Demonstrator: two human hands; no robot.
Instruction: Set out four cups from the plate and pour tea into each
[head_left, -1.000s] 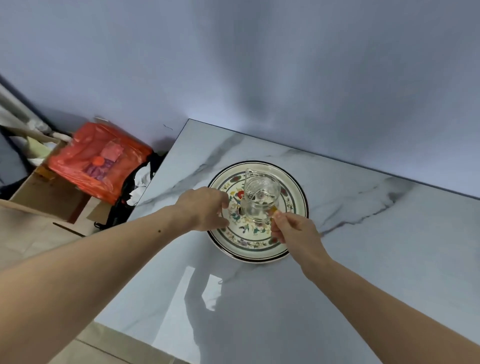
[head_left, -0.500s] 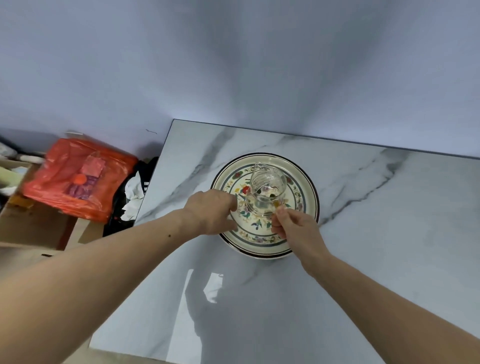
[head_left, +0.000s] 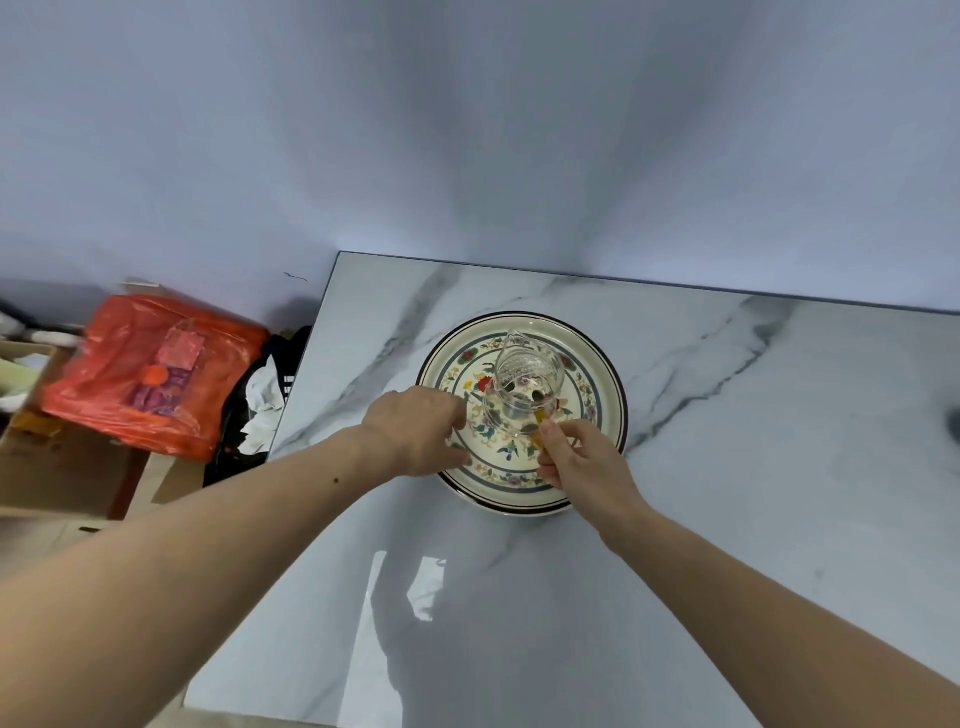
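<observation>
A round floral plate (head_left: 597, 374) with a dark rim lies on the marble table (head_left: 727, 467). A clear glass pitcher (head_left: 524, 379) stands on the plate, spout toward the wall. My right hand (head_left: 582, 462) pinches the pitcher's amber handle from the near side. Over the plate's left rim my left hand (head_left: 415, 431) has its fingers and thumb curled; what lies between them is hidden. No separate cup shows clearly; glass shapes at the pitcher's base are hard to tell apart.
The table's left edge runs close to the plate. Beyond it, on the floor, are a red plastic bag (head_left: 150, 369), cardboard boxes (head_left: 57, 467) and dark cloth (head_left: 260, 405). A plain wall stands right behind the table.
The view has swung, so the plate and table sit further right in it. Both hands stay at the plate, the right one still on the pitcher's handle.
</observation>
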